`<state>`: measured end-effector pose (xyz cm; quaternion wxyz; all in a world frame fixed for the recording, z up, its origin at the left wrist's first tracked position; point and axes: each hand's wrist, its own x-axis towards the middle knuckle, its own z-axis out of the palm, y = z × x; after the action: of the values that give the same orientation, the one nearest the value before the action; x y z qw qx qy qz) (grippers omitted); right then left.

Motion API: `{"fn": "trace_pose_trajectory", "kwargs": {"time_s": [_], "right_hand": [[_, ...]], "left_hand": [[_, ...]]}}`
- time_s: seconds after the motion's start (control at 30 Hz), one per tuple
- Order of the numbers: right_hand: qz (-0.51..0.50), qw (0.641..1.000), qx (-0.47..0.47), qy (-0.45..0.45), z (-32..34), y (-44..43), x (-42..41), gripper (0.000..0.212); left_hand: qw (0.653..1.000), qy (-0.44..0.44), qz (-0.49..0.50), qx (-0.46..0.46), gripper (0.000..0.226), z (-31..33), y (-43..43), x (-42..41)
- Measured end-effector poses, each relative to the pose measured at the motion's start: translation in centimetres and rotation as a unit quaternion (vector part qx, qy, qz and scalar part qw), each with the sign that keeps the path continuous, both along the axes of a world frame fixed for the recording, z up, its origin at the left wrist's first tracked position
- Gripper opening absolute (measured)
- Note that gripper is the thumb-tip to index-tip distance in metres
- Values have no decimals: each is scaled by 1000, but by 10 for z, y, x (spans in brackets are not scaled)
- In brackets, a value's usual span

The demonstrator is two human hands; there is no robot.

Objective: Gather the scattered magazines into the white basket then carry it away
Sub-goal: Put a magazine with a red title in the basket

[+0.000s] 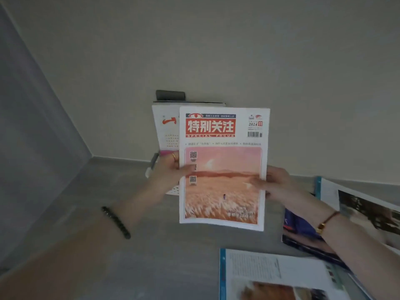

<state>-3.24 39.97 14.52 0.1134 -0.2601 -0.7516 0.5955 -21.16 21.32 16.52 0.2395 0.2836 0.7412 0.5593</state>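
Note:
I hold a magazine (224,169) with a red title block and a pink sunset cover upright in front of me. My left hand (171,169) grips its left edge and my right hand (270,182) grips its right edge. Behind it stands a white-covered magazine (165,128) with an orange mark, against the wall. A bit of the white perforated basket (173,191) shows just under my left hand; most of it is hidden by the hand and the held magazine.
On the grey floor at the lower right lie an open magazine (272,276), a dark blue one (303,230) and another open one (359,208). A dark object (171,95) sits above the standing magazines. The beige wall is right behind; a grey wall is on the left.

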Motion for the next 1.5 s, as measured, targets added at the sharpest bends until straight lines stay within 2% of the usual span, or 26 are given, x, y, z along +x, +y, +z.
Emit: {"fn": "trace_pose_trajectory", "kwargs": {"time_s": [0.1, 0.2, 0.37, 0.53, 0.63, 0.67, 0.87, 0.97, 1.23, 1.37, 1.5], "right_hand": [[-71, 989, 122, 38, 15, -12, -56, 9], [-109, 976, 183, 32, 26, -12, -106, 17], [-168, 966, 195, 24, 19, -3, -163, 17], [-218, 953, 208, -22, -13, 8, -193, 17], [-230, 954, 188, -41, -35, 14, -203, 10], [-231, 955, 181, -48, -42, 16, -205, 11], [-261, 948, 173, -59, -76, 18, -209, 9], [-277, 945, 164, -52, -79, 21, -210, 4], [-254, 953, 151, -73, -73, 24, -183, 13], [-237, 953, 171, -77, -67, 32, -135, 16], [-253, 948, 159, -105, -73, 48, -70, 20]], "left_hand": [[997, 53, 42, 29, 13, 15, 4, -42], [992, 107, 62, 8, 18, 26, 12, -86], [983, 153, 97, -25, 23, 19, 28, -146], [983, 126, 127, -39, 16, -20, 35, -180], [984, 113, 127, -41, 6, -49, 39, -192], [984, 115, 130, -42, 9, -58, 40, -194], [974, 102, 199, -43, 37, -98, 42, -203], [976, 94, 189, -60, 34, -102, 44, -205], [981, 38, 186, -46, 34, -96, 36, -183], [990, 19, 139, -23, 33, -93, 30, -154], [999, -12, 39, 14, 25, -90, 40, -109]]}}
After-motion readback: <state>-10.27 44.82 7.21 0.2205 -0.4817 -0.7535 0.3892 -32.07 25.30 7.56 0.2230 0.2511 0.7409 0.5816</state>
